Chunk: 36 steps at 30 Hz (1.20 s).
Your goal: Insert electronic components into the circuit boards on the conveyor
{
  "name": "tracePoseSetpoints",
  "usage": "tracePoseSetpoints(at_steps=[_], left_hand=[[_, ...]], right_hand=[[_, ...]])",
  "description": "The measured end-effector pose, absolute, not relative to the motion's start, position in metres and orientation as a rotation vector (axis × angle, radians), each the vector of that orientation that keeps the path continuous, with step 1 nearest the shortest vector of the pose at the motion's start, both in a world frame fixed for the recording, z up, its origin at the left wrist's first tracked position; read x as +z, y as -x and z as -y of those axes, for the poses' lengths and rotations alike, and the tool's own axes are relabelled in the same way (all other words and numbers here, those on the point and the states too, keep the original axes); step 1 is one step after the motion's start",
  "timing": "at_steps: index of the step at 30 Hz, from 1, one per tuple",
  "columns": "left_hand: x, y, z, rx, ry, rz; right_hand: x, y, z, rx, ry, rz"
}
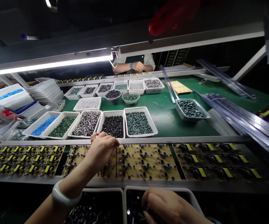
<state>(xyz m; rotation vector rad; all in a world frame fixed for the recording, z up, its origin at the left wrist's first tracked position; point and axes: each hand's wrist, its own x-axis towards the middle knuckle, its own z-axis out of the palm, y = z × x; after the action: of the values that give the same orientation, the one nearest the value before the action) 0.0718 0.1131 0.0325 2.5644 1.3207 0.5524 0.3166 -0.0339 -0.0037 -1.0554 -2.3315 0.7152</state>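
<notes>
My left hand (103, 147), with a pale band (64, 194) on the wrist, hovers over a tan circuit board (146, 161) section filled with small parts. Its fingers are curled together near the front edge of a white bin of black components (112, 124); whatever they hold is too small to make out. Low in the view, my right hand (168, 203) is over the right front bin (190, 196) of dark parts, fingers bent inward and partly blurred. Beside it stands the left front bin (122, 205), holding dark, shiny pieces.
White bins of blue (43, 126), green (63, 126), striped (85, 123) and teal (139, 122) components line the rail. Boards with yellow parts (22, 158) sit left and right. Clear plastic tubes (246, 115) lie at right. Another person's hands (138, 66) are across the bench, beyond a lamp (55, 63).
</notes>
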Motion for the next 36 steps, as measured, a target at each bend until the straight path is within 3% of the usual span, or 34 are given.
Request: tracePoseSetpoints(at_steps=[16,25,31,36], left_hand=[[0.038,-0.069,-0.117,0.465,-2.746,-1.193],[0.035,-0.067,-0.115,0.500,-2.867,-1.138],[0.042,-0.061,-0.067,0.591,-2.830,-1.072],[0.004,-0.055,-0.002,0.363,-2.922,-0.626]], right_hand=[[0.001,-0.318,0.034,0.897,1.150,2.086],[0.017,-0.324,0.018,1.200,1.330,1.762],[0.022,-0.338,-0.002,1.392,1.328,1.522],[0.020,-0.341,-0.010,1.337,1.339,1.578]])
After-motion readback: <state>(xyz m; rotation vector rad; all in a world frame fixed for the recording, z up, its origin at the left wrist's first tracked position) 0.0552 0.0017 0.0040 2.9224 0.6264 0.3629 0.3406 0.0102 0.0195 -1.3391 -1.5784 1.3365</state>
